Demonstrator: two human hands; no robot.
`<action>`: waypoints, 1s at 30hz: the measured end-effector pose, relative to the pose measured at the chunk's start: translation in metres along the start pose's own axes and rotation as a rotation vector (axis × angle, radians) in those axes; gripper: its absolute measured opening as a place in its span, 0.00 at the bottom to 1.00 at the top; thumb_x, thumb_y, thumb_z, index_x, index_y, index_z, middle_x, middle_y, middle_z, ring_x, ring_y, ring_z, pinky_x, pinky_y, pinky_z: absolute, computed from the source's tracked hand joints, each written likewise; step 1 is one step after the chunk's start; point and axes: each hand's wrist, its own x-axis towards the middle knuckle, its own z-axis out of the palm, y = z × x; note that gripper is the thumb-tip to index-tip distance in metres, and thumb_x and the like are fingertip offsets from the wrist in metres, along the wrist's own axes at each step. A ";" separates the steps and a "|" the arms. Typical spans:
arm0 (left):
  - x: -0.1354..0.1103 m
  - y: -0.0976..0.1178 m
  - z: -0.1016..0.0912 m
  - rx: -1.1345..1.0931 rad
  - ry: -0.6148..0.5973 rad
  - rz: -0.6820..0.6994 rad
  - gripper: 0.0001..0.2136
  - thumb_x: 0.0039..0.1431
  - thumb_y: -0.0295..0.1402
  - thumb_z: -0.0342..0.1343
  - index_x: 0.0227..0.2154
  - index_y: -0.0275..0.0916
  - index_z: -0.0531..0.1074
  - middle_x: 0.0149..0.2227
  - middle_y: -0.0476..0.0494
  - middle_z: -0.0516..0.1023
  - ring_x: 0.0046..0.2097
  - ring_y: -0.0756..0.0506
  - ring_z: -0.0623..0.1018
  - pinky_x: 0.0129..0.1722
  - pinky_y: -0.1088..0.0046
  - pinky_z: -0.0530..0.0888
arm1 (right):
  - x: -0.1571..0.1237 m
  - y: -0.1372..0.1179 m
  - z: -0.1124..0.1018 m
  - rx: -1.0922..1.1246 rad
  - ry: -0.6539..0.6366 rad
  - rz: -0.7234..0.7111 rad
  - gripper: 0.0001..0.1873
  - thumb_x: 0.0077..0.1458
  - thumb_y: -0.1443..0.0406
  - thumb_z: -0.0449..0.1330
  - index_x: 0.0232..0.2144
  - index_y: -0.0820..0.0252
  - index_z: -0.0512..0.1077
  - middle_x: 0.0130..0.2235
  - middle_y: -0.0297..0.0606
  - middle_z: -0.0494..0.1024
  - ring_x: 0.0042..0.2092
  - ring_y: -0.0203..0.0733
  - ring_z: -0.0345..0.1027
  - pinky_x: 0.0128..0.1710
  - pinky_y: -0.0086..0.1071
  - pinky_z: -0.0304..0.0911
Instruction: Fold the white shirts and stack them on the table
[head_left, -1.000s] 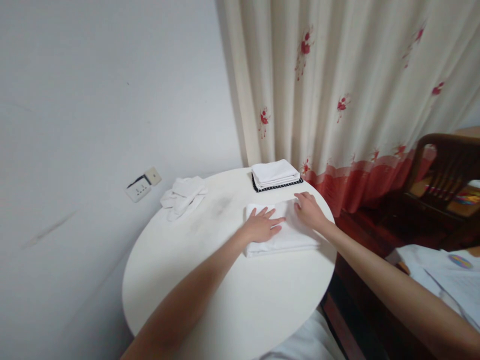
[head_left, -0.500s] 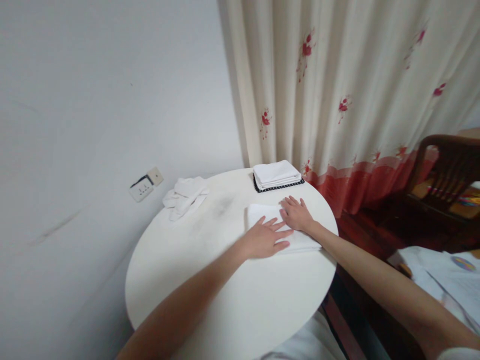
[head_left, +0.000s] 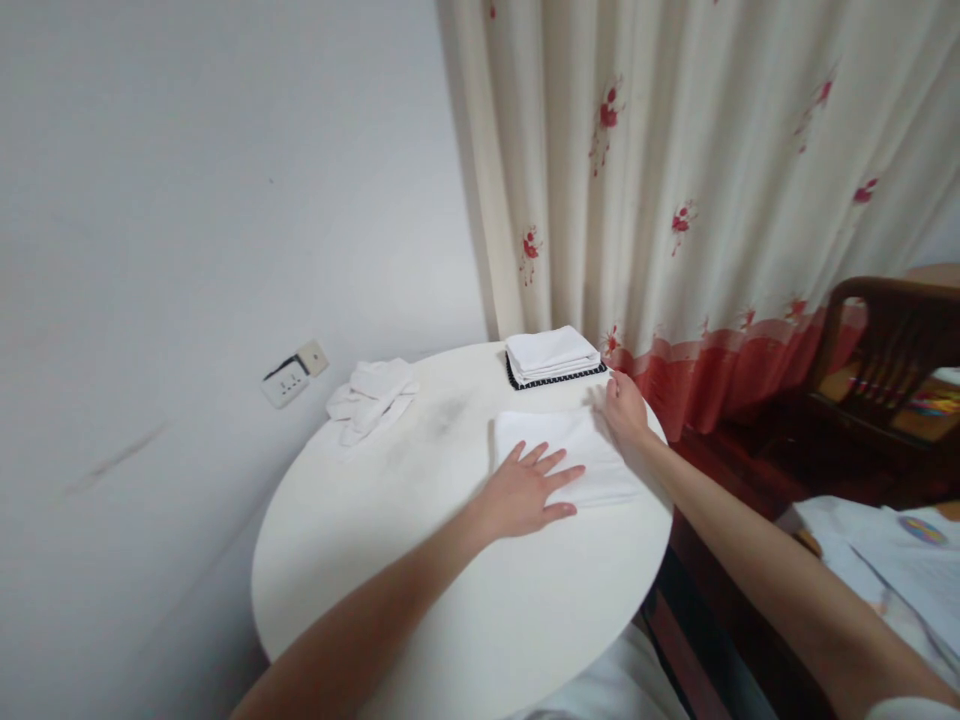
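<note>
A folded white cloth [head_left: 600,470] lies flat near the right side of a round white table [head_left: 390,580]. My left hand [head_left: 525,492] rests palm down on the cloth's near left part, its fingers spread. At the cloth's far right corner, my right hand [head_left: 627,408] is turned on its side with the thumb uppermost. Its other fingers are blurred and partly hidden, so whether they grip the cloth's edge does not show. Just behind is a neat stack of folded white cloths [head_left: 553,350] on a black-edged base [head_left: 559,379].
A crumpled white cloth [head_left: 375,395] lies at the table's far left, near a wall socket [head_left: 286,383]. Behind the table hangs a floral curtain [head_left: 570,180]. A dark wooden chair [head_left: 885,340] and white fabric [head_left: 862,540] are at the right.
My right hand has slid right, off the cloth's top to its far right corner, and turned onto its side. My left hand stays spread on the cloth, shifted slightly nearer.
</note>
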 end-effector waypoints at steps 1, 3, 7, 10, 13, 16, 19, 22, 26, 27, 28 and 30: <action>0.000 0.000 0.001 0.000 -0.001 -0.001 0.28 0.68 0.56 0.41 0.68 0.59 0.54 0.71 0.47 0.56 0.70 0.34 0.57 0.67 0.48 0.50 | -0.001 0.000 -0.003 0.003 0.060 0.007 0.26 0.68 0.64 0.42 0.64 0.65 0.60 0.65 0.53 0.64 0.68 0.51 0.54 0.66 0.47 0.48; 0.001 0.001 0.002 -0.004 -0.001 -0.006 0.29 0.68 0.56 0.41 0.68 0.58 0.54 0.71 0.47 0.56 0.70 0.34 0.56 0.67 0.48 0.50 | -0.009 -0.005 -0.003 -0.014 0.133 -0.015 0.25 0.66 0.67 0.44 0.61 0.65 0.65 0.63 0.52 0.67 0.67 0.48 0.56 0.67 0.44 0.48; 0.001 0.001 0.002 -0.032 -0.002 -0.022 0.31 0.68 0.56 0.42 0.68 0.50 0.56 0.70 0.42 0.58 0.70 0.33 0.56 0.68 0.46 0.48 | -0.040 -0.023 0.015 -0.161 -0.156 -0.260 0.27 0.63 0.69 0.47 0.63 0.68 0.65 0.67 0.51 0.62 0.70 0.48 0.49 0.68 0.43 0.45; 0.004 -0.004 -0.004 -0.106 -0.032 -0.012 0.29 0.70 0.54 0.39 0.66 0.45 0.61 0.69 0.40 0.61 0.70 0.36 0.58 0.68 0.50 0.50 | -0.056 -0.029 0.028 -0.366 -0.339 -0.334 0.29 0.66 0.64 0.46 0.67 0.68 0.58 0.70 0.51 0.55 0.72 0.52 0.42 0.68 0.52 0.41; 0.015 -0.017 -0.008 -0.182 -0.045 -0.043 0.25 0.74 0.45 0.33 0.64 0.43 0.64 0.66 0.42 0.66 0.68 0.43 0.63 0.67 0.59 0.55 | -0.059 -0.027 0.033 -0.486 -0.376 -0.306 0.32 0.68 0.59 0.44 0.68 0.70 0.54 0.71 0.53 0.53 0.72 0.53 0.39 0.68 0.56 0.36; 0.033 -0.039 -0.001 -0.119 -0.025 -0.187 0.24 0.73 0.42 0.38 0.65 0.39 0.61 0.69 0.40 0.59 0.70 0.41 0.57 0.69 0.56 0.52 | -0.058 -0.024 0.033 -0.523 -0.370 -0.310 0.33 0.68 0.57 0.41 0.69 0.71 0.53 0.71 0.52 0.52 0.72 0.53 0.38 0.68 0.56 0.36; 0.051 -0.066 0.013 -0.056 -0.091 -0.349 0.27 0.71 0.43 0.40 0.68 0.37 0.56 0.72 0.37 0.51 0.72 0.38 0.51 0.69 0.50 0.48 | -0.057 -0.024 0.032 -0.537 -0.380 -0.304 0.34 0.68 0.56 0.40 0.69 0.70 0.52 0.71 0.50 0.51 0.72 0.52 0.38 0.68 0.56 0.36; 0.060 -0.093 0.023 -0.152 -0.135 -0.472 0.27 0.71 0.43 0.39 0.69 0.40 0.52 0.72 0.39 0.49 0.73 0.39 0.48 0.69 0.46 0.46 | -0.057 -0.024 0.032 -0.550 -0.388 -0.300 0.34 0.68 0.56 0.40 0.70 0.68 0.52 0.72 0.49 0.51 0.73 0.52 0.38 0.68 0.57 0.35; 0.059 -0.122 0.021 -0.259 -0.077 -0.578 0.24 0.72 0.38 0.37 0.68 0.40 0.57 0.72 0.40 0.52 0.72 0.39 0.50 0.68 0.44 0.50 | -0.058 -0.022 0.034 -0.558 -0.382 -0.311 0.34 0.68 0.56 0.40 0.69 0.69 0.52 0.72 0.49 0.51 0.73 0.52 0.38 0.68 0.57 0.35; 0.056 -0.127 0.019 -0.266 -0.058 -0.603 0.24 0.73 0.37 0.35 0.67 0.39 0.57 0.72 0.39 0.52 0.72 0.39 0.51 0.68 0.46 0.51 | -0.058 -0.022 0.034 -0.558 -0.379 -0.311 0.34 0.68 0.56 0.40 0.69 0.69 0.52 0.71 0.49 0.51 0.72 0.52 0.38 0.68 0.57 0.35; 0.051 -0.129 0.018 -0.277 -0.037 -0.623 0.24 0.73 0.36 0.33 0.68 0.37 0.57 0.71 0.38 0.53 0.72 0.40 0.53 0.68 0.50 0.53 | -0.058 -0.022 0.034 -0.557 -0.376 -0.311 0.34 0.68 0.56 0.40 0.69 0.69 0.52 0.71 0.49 0.51 0.72 0.52 0.38 0.68 0.57 0.36; 0.036 -0.128 0.016 -0.294 0.018 -0.647 0.27 0.74 0.36 0.26 0.69 0.35 0.55 0.71 0.37 0.55 0.71 0.44 0.55 0.69 0.58 0.54 | -0.058 -0.022 0.034 -0.555 -0.375 -0.312 0.34 0.68 0.56 0.40 0.69 0.69 0.52 0.71 0.49 0.52 0.72 0.52 0.38 0.68 0.57 0.36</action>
